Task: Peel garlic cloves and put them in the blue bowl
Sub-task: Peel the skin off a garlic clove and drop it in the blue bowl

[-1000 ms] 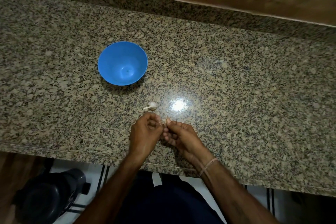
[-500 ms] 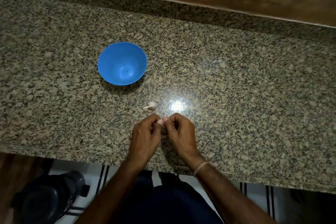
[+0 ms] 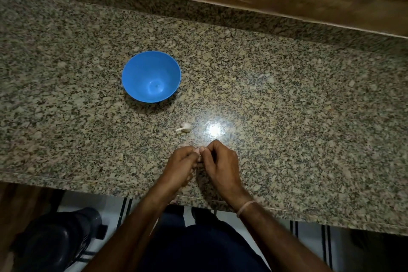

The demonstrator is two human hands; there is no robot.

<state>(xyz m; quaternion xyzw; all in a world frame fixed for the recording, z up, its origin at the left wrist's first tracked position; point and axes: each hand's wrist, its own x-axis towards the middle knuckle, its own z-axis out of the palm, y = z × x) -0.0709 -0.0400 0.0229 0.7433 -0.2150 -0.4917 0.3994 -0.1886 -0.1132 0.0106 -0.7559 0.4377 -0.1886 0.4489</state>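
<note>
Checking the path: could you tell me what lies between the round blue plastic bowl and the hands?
Head view: one small whitish garlic piece lying on the speckled granite counter.

The bowl (image 3: 141,73) is sitting on the counter (image 3: 287,117), left of centre and well back from the front edge. A clove (image 3: 185,127) is lying nearer that edge, right of the bowl. Just before it, the left hand (image 3: 180,166) and right hand (image 3: 220,161) are meeting, pinching a bit (image 3: 199,157) between them.

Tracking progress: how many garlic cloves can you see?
1: a garlic clove on the counter, nearer than the blue bowl. Another may be hidden between the left hand and right hand.
</note>
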